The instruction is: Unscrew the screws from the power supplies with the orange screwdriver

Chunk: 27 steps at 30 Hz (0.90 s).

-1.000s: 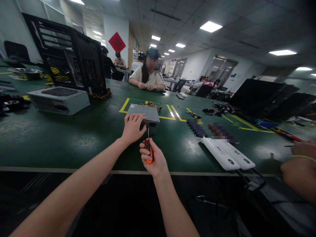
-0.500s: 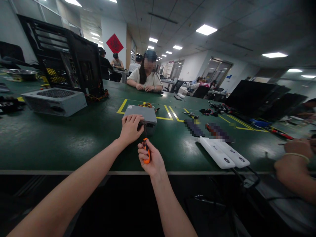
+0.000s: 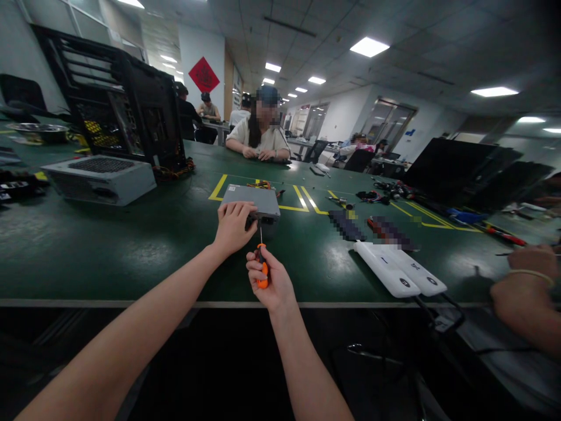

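A small grey computer power supply (image 3: 256,199) sits on the green table, its near face turned toward me. My left hand (image 3: 235,228) grips its near left part, with fingers over the top edge and the thumb at the near face. In my right hand (image 3: 276,283) is a screwdriver (image 3: 263,275) with an orange and black handle, fingers wrapped round it. The thin shaft points away from me, up to the near face of the power supply. Whether the tip sits in a screw is too small to tell. Coloured cables (image 3: 263,185) lie behind the power supply.
A larger power supply (image 3: 103,178) and an open black computer case (image 3: 127,105) stand at left. Two white devices (image 3: 388,269) with cables lie right, beside two blurred-out phone-like items. Another person's hand (image 3: 526,280) is far right. Across the table sits a person (image 3: 258,134).
The view has shifted very slightly. My left hand stays on the power supply, and the screwdriver remains at its near face, its handle turned a little in my right hand.
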Motion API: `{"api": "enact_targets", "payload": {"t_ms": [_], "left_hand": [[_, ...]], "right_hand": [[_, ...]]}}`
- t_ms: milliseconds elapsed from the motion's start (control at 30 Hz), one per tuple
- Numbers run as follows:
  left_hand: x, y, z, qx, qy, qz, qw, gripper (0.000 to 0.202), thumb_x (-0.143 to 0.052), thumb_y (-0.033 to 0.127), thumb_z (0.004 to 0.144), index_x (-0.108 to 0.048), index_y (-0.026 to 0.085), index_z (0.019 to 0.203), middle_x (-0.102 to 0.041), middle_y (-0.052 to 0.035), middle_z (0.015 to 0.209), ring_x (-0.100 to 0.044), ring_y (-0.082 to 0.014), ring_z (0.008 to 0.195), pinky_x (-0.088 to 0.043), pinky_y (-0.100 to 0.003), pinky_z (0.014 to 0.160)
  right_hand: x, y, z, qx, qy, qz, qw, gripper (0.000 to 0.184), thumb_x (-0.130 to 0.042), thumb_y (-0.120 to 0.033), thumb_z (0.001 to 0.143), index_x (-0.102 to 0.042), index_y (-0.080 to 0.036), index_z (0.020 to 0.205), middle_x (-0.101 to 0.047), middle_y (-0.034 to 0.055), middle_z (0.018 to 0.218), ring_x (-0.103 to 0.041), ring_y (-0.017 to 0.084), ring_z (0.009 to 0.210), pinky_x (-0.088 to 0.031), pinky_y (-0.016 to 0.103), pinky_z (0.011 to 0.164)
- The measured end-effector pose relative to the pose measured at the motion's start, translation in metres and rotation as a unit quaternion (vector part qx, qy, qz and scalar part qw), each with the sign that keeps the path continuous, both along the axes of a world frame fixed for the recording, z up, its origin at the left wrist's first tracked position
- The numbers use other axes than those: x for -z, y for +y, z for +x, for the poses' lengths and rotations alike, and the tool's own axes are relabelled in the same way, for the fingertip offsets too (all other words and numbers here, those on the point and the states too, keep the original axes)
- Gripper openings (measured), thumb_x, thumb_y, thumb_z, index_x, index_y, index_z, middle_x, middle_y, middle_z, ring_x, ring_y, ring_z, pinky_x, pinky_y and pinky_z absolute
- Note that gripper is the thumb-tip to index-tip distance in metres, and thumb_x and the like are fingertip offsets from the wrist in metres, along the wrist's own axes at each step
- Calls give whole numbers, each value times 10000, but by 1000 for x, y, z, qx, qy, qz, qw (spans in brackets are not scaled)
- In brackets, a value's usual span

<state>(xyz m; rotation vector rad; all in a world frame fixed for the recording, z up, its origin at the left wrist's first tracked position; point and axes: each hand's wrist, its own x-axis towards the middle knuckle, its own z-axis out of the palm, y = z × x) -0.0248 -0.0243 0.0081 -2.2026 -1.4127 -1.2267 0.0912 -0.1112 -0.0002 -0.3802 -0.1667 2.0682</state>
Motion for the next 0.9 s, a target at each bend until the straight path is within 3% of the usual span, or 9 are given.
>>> {"api": "enact_targets", "payload": {"t_ms": [100,200,300,400,500,633,733,900], "left_hand": [[0,0,0,-3,0,-6,1000,238,-506,255,784,-537,234,1019,-577,-41,1165,-456,-241,1097,-260,-423,934],[0,0,0,-4,0,-8,1000,239,-510,258,781,-538,236,1017,-578,-40,1162,-456,-244,1095,-258,-427,935],[0,0,0,-6,0,-6,1000,234,-507,265,786,-536,238,1017,-579,-40,1162,-456,-245,1097,-258,-427,937],[0,0,1,-7,-2,-9,1000,242,-507,265,787,-532,240,1027,-574,-41,1172,-453,-246,1102,-254,-430,942],[0,-1,1,-10,0,-11,1000,239,-506,261,789,-531,240,1026,-574,-45,1175,-454,-248,1101,-256,-430,938],[0,0,1,-14,4,-9,1000,233,-505,262,790,-529,243,1021,-579,-40,1166,-457,-244,1098,-257,-426,936],[1,2,1,-13,2,-7,1000,238,-512,263,785,-529,240,1021,-578,-40,1163,-456,-244,1098,-257,-426,933],[1,0,1,-9,-2,-4,1000,233,-505,256,791,-524,238,1022,-571,-37,1172,-455,-239,1100,-257,-424,930]], "right_hand": [[0,-1,1,10,12,-4,1000,322,-301,-257,949,-521,-96,777,-510,26,701,-436,23,505,-349,78,366],[-1,-1,1,-18,4,1,1000,349,-278,-299,953,-547,-84,892,-513,24,701,-460,41,525,-409,108,405],[-2,-1,1,-28,-4,8,1000,362,-261,-312,956,-543,-87,967,-495,11,680,-424,34,489,-351,86,348],[-2,0,1,-16,-6,-3,1000,331,-302,-326,949,-532,-110,849,-488,9,686,-385,21,470,-286,62,307],[-1,-1,1,-5,2,-10,1000,295,-320,-272,949,-500,-127,765,-489,6,694,-391,13,478,-292,51,319],[0,-1,1,-16,3,1,1000,343,-261,-302,962,-531,-104,885,-495,4,682,-432,22,497,-386,79,381],[-1,0,1,-28,0,14,1000,364,-238,-307,964,-529,-89,990,-485,-1,669,-410,24,476,-357,76,350],[0,0,2,-1,11,-4,1000,314,-301,-304,953,-510,-116,812,-484,9,693,-396,17,486,-281,48,308]]}}
